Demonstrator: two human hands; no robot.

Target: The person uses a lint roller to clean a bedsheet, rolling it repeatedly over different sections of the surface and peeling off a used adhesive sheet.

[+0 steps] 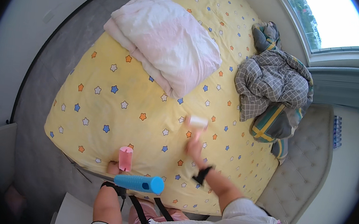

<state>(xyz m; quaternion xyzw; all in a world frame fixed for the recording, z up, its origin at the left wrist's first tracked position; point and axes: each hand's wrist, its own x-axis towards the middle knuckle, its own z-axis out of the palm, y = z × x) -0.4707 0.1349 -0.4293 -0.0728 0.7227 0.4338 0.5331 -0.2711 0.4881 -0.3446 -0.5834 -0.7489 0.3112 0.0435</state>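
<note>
My right hand [193, 149] grips the handle of a lint roller, its fingers closed around it. The white roll [197, 122] of the lint roller lies against the yellow star-patterned bedsheet [145, 93], slightly blurred. At the bed's near edge my left hand [113, 167] is closed on a pink plastic lint roller cover [126, 158], curved like a half tube. Part of that hand is hidden behind the cover. A blue ribbed cylinder [138, 183] crosses the view in front of my left wrist; what it belongs to cannot be made out.
A folded pale pink quilt [169, 38] lies on the far part of the bed. Crumpled grey checked bedding [276, 78] is heaped at the right, near the tufted headboard [307, 144]. Beyond are a window [330, 23] and a blue-grey curtain [339, 85]. Grey floor [48, 79] runs along the left.
</note>
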